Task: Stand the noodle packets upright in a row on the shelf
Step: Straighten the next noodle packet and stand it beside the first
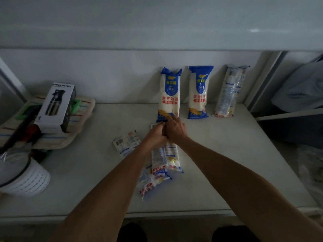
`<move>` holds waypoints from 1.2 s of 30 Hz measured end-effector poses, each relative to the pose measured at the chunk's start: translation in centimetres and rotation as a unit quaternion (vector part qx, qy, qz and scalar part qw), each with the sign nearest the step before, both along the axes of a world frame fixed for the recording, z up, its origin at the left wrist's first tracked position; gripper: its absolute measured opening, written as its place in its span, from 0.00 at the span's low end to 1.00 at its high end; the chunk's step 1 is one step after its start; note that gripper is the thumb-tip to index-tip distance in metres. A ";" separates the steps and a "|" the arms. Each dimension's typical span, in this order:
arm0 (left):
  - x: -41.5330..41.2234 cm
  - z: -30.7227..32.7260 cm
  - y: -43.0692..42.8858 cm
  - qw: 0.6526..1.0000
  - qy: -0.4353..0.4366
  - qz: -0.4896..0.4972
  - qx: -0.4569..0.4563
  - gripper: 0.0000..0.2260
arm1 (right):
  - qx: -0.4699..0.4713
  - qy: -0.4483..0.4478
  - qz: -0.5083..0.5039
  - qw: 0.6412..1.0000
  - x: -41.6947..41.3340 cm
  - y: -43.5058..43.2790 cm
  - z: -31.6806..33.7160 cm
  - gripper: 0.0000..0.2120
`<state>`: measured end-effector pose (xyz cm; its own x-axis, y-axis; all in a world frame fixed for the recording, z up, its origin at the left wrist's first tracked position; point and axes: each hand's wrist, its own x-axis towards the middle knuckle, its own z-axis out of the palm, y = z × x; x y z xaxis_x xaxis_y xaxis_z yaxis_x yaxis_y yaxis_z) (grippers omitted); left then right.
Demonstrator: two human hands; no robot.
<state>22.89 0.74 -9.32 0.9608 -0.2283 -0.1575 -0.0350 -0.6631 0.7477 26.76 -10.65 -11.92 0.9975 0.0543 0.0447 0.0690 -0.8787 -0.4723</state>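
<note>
Three noodle packets stand upright against the back wall of the white shelf: a blue-and-white one, a second like it, and a clear-backed one. Several more packets lie flat in a loose pile mid-shelf, partly under my forearms. Another packet lies apart to the left. My right hand reaches forward, its fingers on the bottom edge of the leftmost upright packet. My left hand is closed over the far end of a lying packet, touching my right hand.
At the left stand a boxed spray bottle on folded striped cloths, dark utensils and a white ribbed container. A shelf upright bounds the right side, with a grey bundle beyond it. The shelf's front edge is near me.
</note>
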 end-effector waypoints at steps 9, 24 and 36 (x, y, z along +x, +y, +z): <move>0.5 -1.3 -0.2 0.999 0.031 0.002 -0.038 0.23 | -0.019 0.029 0.027 0.999 1.3 0.1 -0.6 0.29; -1.8 -2.6 0.1 0.995 -0.065 0.048 -0.066 0.12 | -0.073 0.002 0.079 0.994 1.2 -0.8 -2.3 0.13; -4.5 -3.6 -0.1 0.956 -0.145 0.200 0.161 0.30 | -0.055 0.097 0.039 0.993 1.7 -0.3 1.3 0.29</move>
